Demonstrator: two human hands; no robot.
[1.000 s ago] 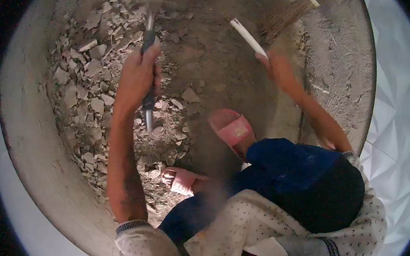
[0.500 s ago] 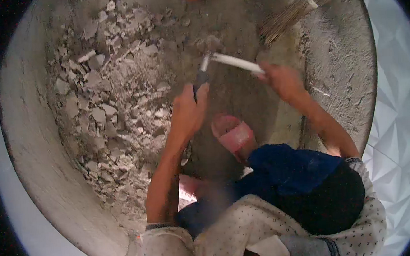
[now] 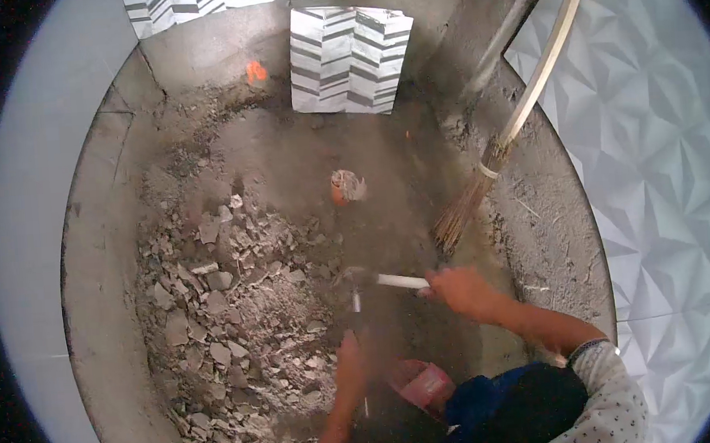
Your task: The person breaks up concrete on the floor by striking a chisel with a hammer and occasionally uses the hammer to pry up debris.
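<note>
My right hand (image 3: 463, 292) is closed round the white handle of a hammer (image 3: 403, 281), which points left across the floor; its dark head is blurred. Below and left of it, the fingers of my left hand (image 3: 350, 363) are wrapped round a chisel (image 3: 356, 302), whose pale metal shaft stands out above the hand near the hammer head. Dust and blur hide part of the grip. Broken rubble (image 3: 223, 329) lies in a heap left of my hands. Close under my hands is a foot in a pink slipper (image 3: 422, 383).
A twig broom (image 3: 465, 210) with a long pale handle leans at the right wall. A patterned tile (image 3: 350, 61) stands against the far wall. An orange pipe end (image 3: 339, 191) sticks up from the floor. White faceted panels (image 3: 660, 225) line the right side.
My view has tilted up, so the far wall and tile now show and my hands sit lower. The hammer and chisel stay in my hands, their ends still close together.
</note>
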